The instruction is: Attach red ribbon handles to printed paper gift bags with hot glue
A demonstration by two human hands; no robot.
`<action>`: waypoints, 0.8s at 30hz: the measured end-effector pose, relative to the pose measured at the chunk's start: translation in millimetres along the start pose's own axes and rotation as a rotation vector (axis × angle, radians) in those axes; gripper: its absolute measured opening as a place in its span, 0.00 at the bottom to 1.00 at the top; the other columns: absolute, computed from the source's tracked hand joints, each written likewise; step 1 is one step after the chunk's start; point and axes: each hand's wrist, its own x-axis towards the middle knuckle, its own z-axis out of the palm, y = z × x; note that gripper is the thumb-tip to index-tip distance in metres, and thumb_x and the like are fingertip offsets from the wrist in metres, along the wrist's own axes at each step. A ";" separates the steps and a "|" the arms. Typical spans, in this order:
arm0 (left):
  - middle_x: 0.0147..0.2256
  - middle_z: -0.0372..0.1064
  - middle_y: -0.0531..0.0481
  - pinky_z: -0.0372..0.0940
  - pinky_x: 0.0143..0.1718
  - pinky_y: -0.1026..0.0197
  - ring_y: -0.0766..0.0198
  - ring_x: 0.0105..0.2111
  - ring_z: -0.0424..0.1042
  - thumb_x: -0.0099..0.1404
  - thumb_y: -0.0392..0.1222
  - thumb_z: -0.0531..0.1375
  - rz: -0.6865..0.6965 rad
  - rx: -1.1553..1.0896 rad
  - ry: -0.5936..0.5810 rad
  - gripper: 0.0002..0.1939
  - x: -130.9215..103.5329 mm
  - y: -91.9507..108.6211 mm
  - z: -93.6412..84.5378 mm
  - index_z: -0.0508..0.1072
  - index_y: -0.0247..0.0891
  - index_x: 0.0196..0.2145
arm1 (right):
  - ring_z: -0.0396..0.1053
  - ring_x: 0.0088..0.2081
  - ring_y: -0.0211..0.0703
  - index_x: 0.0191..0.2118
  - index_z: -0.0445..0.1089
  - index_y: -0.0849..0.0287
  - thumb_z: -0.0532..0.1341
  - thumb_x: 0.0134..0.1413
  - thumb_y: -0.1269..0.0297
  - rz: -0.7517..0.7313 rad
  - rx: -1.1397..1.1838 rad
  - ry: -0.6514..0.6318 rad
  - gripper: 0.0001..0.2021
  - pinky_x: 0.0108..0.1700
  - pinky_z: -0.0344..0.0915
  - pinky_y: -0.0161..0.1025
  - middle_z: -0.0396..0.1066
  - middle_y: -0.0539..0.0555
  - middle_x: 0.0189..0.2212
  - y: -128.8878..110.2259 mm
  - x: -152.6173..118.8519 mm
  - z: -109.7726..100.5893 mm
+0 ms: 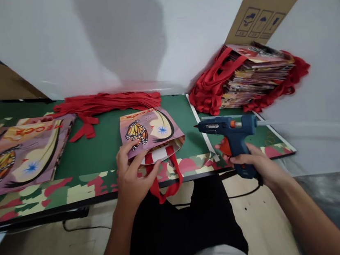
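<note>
A small printed gift bag [153, 130] with a butterfly and a blue star lies flat on the table, its mouth toward me. Red ribbon handles [178, 172] hang from that mouth past the table edge. My left hand [133, 171] rests on the bag's lower left, fingers spread over the print, thumb near the pale inner flap. To the right, my right hand [248, 161] is wrapped round the grip of a blue hot glue gun [236, 136], fingers at its orange trigger. The nozzle points left toward the bag, apart from it. A clear glue stick [276, 122] sticks out behind.
Printed bags [31, 155] lie at the left. Red ribbon strips [108, 103] are bundled along the back. A tall stack of bags with red handles [252, 78] stands back right against the white wall [54, 42]. The gun's black cord [246, 194] hangs below the table [105, 152].
</note>
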 end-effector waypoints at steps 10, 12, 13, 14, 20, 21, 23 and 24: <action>0.63 0.69 0.41 0.70 0.64 0.28 0.34 0.63 0.71 0.63 0.39 0.74 0.032 -0.013 -0.010 0.27 2.9 -5.4 0.8 0.78 0.49 0.58 | 0.78 0.41 0.48 0.50 0.79 0.56 0.71 0.41 0.68 -0.072 0.108 -0.007 0.25 0.40 0.69 0.38 0.83 0.53 0.43 -8.0 16.7 6.2; 0.65 0.68 0.44 0.69 0.64 0.25 0.31 0.63 0.71 0.61 0.41 0.75 0.029 -0.020 -0.017 0.30 2.1 -8.7 2.2 0.77 0.51 0.60 | 0.77 0.40 0.48 0.49 0.79 0.57 0.70 0.40 0.68 -0.091 0.115 -0.046 0.25 0.38 0.68 0.38 0.83 0.54 0.43 -11.5 20.9 7.3; 0.66 0.68 0.45 0.69 0.64 0.24 0.29 0.63 0.71 0.60 0.41 0.75 0.030 -0.018 -0.009 0.31 1.8 -9.7 2.7 0.77 0.52 0.60 | 0.77 0.39 0.48 0.49 0.79 0.58 0.69 0.40 0.68 -0.104 0.113 -0.067 0.24 0.38 0.68 0.38 0.83 0.53 0.42 -13.0 22.3 7.3; 0.66 0.68 0.47 0.69 0.64 0.24 0.29 0.62 0.72 0.59 0.41 0.75 0.036 -0.018 -0.003 0.33 1.6 -10.0 2.9 0.77 0.53 0.61 | 0.76 0.39 0.47 0.48 0.79 0.58 0.69 0.40 0.68 -0.118 0.110 -0.088 0.24 0.38 0.68 0.37 0.83 0.53 0.41 -14.2 23.3 7.2; 0.67 0.67 0.50 0.67 0.66 0.25 0.28 0.63 0.70 0.59 0.43 0.73 -0.010 -0.017 -0.036 0.32 1.9 -6.6 0.8 0.77 0.58 0.61 | 0.78 0.43 0.50 0.47 0.79 0.57 0.67 0.39 0.70 -0.126 0.128 -0.122 0.22 0.41 0.69 0.38 0.83 0.53 0.43 -11.2 24.8 6.5; 0.66 0.68 0.50 0.68 0.65 0.25 0.29 0.63 0.71 0.58 0.44 0.74 -0.006 -0.023 -0.027 0.32 1.6 -7.8 1.1 0.78 0.58 0.60 | 0.78 0.43 0.51 0.46 0.79 0.57 0.67 0.39 0.70 -0.120 0.133 -0.117 0.22 0.42 0.70 0.39 0.83 0.53 0.43 -9.4 24.9 6.3; 0.66 0.69 0.49 0.67 0.66 0.26 0.30 0.64 0.70 0.57 0.44 0.75 -0.032 -0.023 -0.044 0.31 0.8 -12.5 2.4 0.79 0.57 0.58 | 0.78 0.42 0.50 0.44 0.79 0.58 0.67 0.39 0.70 -0.108 0.139 -0.107 0.21 0.42 0.70 0.39 0.83 0.53 0.42 -5.9 24.8 5.2; 0.65 0.70 0.49 0.67 0.66 0.27 0.30 0.64 0.71 0.56 0.44 0.76 -0.029 -0.024 -0.031 0.31 0.3 -15.5 3.4 0.79 0.56 0.57 | 0.78 0.42 0.50 0.44 0.79 0.58 0.67 0.38 0.70 -0.103 0.143 -0.103 0.21 0.42 0.70 0.39 0.83 0.54 0.42 -4.6 24.7 4.4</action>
